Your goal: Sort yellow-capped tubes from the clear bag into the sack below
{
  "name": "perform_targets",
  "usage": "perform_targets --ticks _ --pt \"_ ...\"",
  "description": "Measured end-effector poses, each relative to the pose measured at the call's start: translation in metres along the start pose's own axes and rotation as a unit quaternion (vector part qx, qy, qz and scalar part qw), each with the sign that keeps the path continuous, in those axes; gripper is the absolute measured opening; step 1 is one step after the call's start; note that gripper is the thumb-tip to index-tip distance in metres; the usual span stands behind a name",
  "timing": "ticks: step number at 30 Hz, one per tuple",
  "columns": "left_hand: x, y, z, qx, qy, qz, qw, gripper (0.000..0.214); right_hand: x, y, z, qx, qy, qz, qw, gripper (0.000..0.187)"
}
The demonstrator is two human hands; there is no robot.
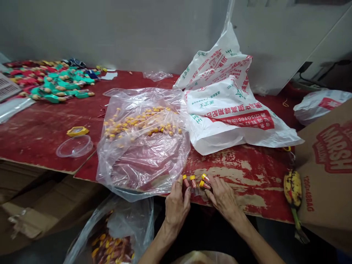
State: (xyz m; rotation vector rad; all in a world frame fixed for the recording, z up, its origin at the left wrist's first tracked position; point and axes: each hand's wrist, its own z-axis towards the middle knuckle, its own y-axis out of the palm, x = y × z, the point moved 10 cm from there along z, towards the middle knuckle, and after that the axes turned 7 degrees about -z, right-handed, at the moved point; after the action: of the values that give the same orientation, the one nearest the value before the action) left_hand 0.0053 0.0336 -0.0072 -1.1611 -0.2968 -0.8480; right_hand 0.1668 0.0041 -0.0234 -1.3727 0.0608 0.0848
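Two small clear vials with yellow caps and dark red contents [193,182] lie on the worn red table edge between my hands. My left hand [177,201] rests at their left, thumb and fingers apart, its fingertips beside the nearest vial. My right hand [224,198] has its thumb and fingers around two more yellow-capped vials [205,184], which lie at a slant with caps to the left. Just beyond my left hand spreads a clear plastic bag [143,157] with many similar vials [154,121] inside.
White printed sack [231,117] lies behind my right hand. A cardboard box [327,183] and a spotted banana [293,189] are at right. Leftward are a clear plastic tub [74,146], a yellow object [77,131] and piled green-and-red figures [60,82]. Below hangs an open bag of vials [112,245].
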Motion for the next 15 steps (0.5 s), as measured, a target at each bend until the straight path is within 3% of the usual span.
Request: perform_targets --ticks 2,5,7,9,15 --pt "-0.003 0.006 0.006 -0.016 -0.022 -0.007 1.0 0.04 0.009 0.001 0.008 -0.029 0.021 0.052 0.998 0.045" --pt "-0.007 0.012 0.01 -0.031 -0.048 -0.025 0.998 0.042 0.031 0.007 0.018 -0.074 0.127 0.194 0.97 0.04" --pt "-0.008 0.012 0.011 -0.031 -0.057 -0.049 0.997 0.042 0.034 0.017 0.021 -0.105 0.188 0.323 0.921 0.041" --pt "-0.008 0.01 0.012 -0.025 -0.069 -0.075 0.994 0.042 0.019 0.026 0.023 -0.127 0.198 0.435 0.869 0.044" --pt "-0.01 0.015 0.005 -0.059 -0.194 -0.165 0.965 0.04 -0.014 0.054 0.01 -0.167 0.252 0.564 0.769 0.063"
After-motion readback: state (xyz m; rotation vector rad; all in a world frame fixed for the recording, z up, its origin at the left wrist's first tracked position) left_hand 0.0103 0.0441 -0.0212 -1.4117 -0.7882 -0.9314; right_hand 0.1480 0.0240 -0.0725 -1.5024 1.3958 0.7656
